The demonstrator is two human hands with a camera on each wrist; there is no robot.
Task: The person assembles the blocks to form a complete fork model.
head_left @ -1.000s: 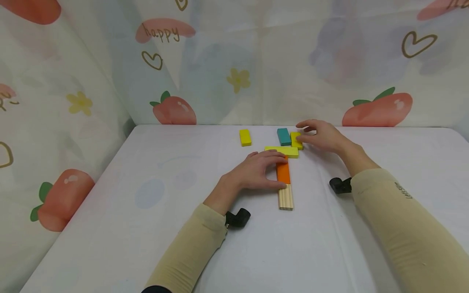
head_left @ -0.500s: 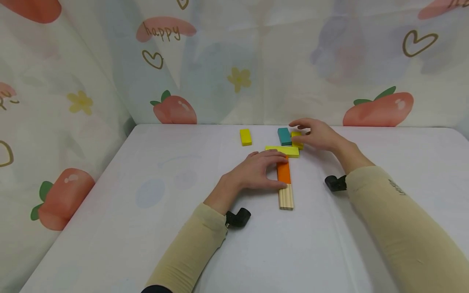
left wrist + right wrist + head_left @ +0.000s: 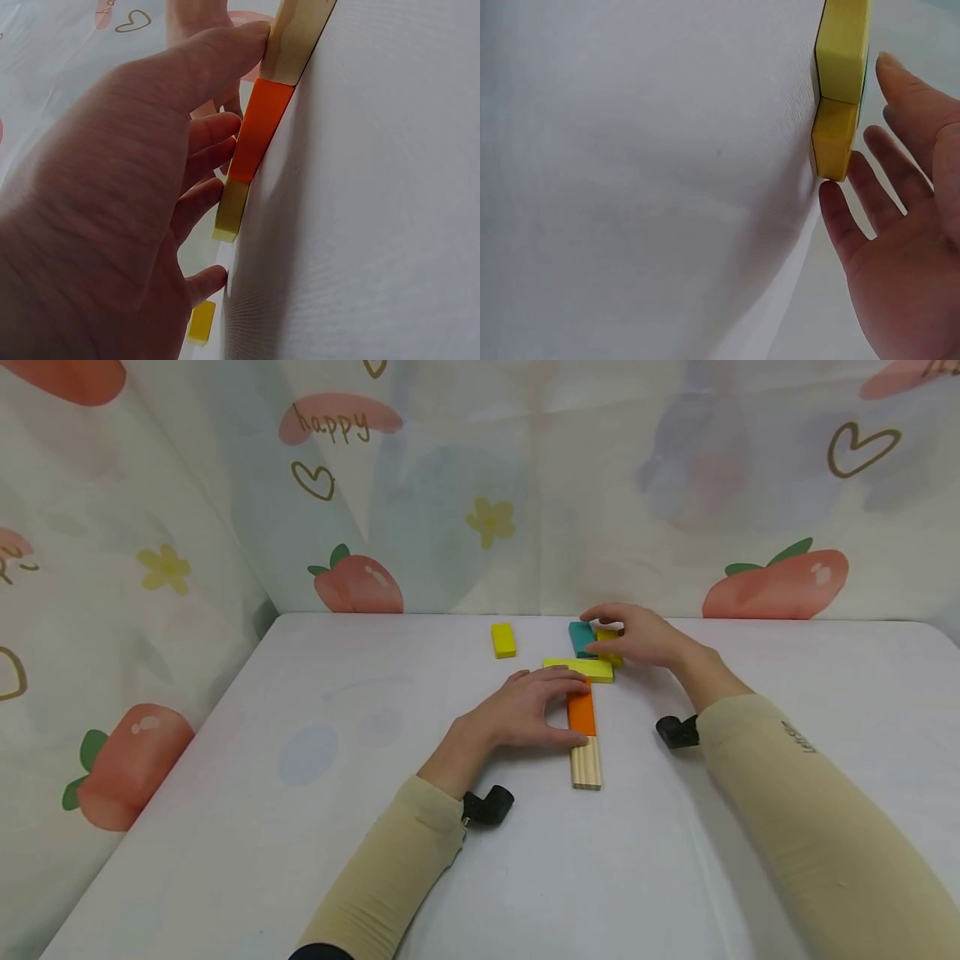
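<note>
Currently, left hand (image 3: 517,710) spread loosely, touching pale wooden oblong block (image 3: 586,768) and orange oblong block (image 3: 581,716) on white worktop (image 3: 360,860); right hand (image 3: 643,635) relaxed, ungripping, at teal oblong block (image 3: 579,637) beside yellow oblong block (image 3: 834,142).

Head view: high, facing forward-down over table (image 3: 637,860); wrist views: close at fingers (image 3: 201,202); shared: light-yellow block (image 3: 594,672).

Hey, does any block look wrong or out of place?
One yellow block looks a bit left out: it lies alone, to the left of the teal block in the head view, while the others sit close together. I see nothing broken or spilled.
</note>
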